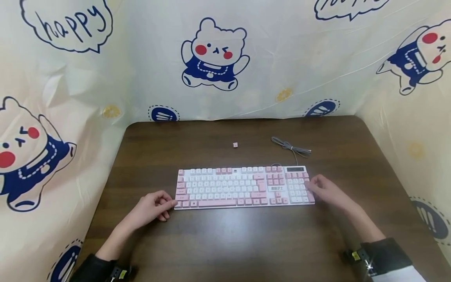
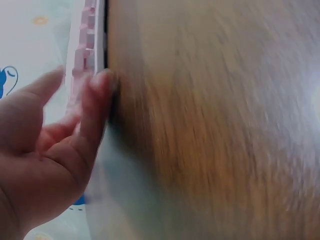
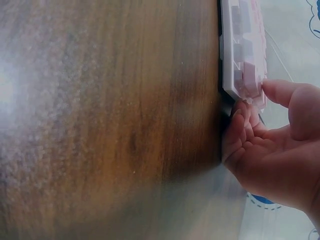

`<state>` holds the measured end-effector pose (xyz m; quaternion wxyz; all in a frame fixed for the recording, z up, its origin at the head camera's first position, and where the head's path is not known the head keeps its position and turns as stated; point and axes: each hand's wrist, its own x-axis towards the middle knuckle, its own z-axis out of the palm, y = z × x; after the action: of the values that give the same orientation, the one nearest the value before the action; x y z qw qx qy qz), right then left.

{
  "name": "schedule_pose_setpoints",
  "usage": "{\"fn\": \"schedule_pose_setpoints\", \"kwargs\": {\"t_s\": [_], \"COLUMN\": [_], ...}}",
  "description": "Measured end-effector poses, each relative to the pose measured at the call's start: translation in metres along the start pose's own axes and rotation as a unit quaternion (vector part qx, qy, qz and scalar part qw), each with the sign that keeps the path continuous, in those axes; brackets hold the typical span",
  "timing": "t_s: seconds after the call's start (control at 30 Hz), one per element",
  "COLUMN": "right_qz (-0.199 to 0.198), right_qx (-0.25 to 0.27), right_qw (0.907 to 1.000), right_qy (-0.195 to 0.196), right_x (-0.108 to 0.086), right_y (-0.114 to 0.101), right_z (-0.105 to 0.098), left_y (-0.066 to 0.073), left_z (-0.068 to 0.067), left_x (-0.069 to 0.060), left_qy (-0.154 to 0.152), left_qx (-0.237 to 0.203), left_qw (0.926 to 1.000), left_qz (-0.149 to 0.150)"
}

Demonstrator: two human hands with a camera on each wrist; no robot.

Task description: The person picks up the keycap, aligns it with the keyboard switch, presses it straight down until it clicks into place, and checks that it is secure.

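A white and pink keyboard [image 1: 225, 192] lies across the middle of the table in the head view. The left hand [image 1: 151, 208] grips its front left corner; in the left wrist view that hand [image 2: 60, 145] has bent, slightly blurred fingers against the keyboard's edge. At the right end, the right hand [image 1: 329, 190] holds the keyboard's side. The right wrist view shows that hand [image 3: 275, 145] with its thumb on a pink key and its other fingers curled low at the keyboard's corner [image 3: 242, 85], the fingertips partly hidden.
A small pink square piece [image 1: 235, 145] lies behind the keyboard. To its right is a grey cable [image 1: 297, 150], tied in a bundle and running to the keyboard. Patterned sheets [image 1: 264, 58] with cartoon bears surround the brown table [image 1: 225, 243] at the back and sides.
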<state>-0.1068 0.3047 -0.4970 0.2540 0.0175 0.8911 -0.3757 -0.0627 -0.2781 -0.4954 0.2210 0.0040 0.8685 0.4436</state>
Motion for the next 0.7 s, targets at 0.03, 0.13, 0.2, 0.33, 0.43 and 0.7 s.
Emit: {"fn": "schedule_pose_setpoints", "kwargs": {"t_s": [0.03, 0.13, 0.2, 0.33, 0.43, 0.7], "right_qz": [0.000, -0.003, -0.002, 0.000, -0.001, -0.006], "right_qx": [0.001, 0.001, 0.000, 0.001, 0.001, 0.002], "right_qw": [1.0000, 1.0000, 1.0000, 1.0000, 1.0000, 1.0000], "right_qy": [0.000, 0.001, 0.002, 0.000, 0.000, 0.001], "right_x": [0.0004, 0.0019, 0.0032, 0.0043, 0.0040, 0.0034], "right_y": [0.0006, 0.0025, 0.0036, 0.0051, 0.0055, 0.0039], "right_z": [0.0010, 0.0024, 0.0036, 0.0049, 0.0049, 0.0024], "left_y": [-0.0012, -0.0045, -0.0056, -0.0056, -0.0047, -0.0013], "left_z": [0.0006, 0.0018, 0.0019, 0.0018, 0.0022, 0.0004], "left_x": [0.0000, 0.0001, 0.0004, 0.0011, 0.0021, 0.0074], "left_qy": [-0.012, -0.035, -0.041, -0.045, -0.046, -0.050], "left_qx": [-0.021, -0.065, -0.085, -0.091, -0.089, -0.085], "left_qw": [0.9997, 0.9972, 0.9955, 0.9949, 0.9950, 0.9950], "left_qz": [-0.007, -0.009, -0.009, -0.006, -0.004, -0.006]}}
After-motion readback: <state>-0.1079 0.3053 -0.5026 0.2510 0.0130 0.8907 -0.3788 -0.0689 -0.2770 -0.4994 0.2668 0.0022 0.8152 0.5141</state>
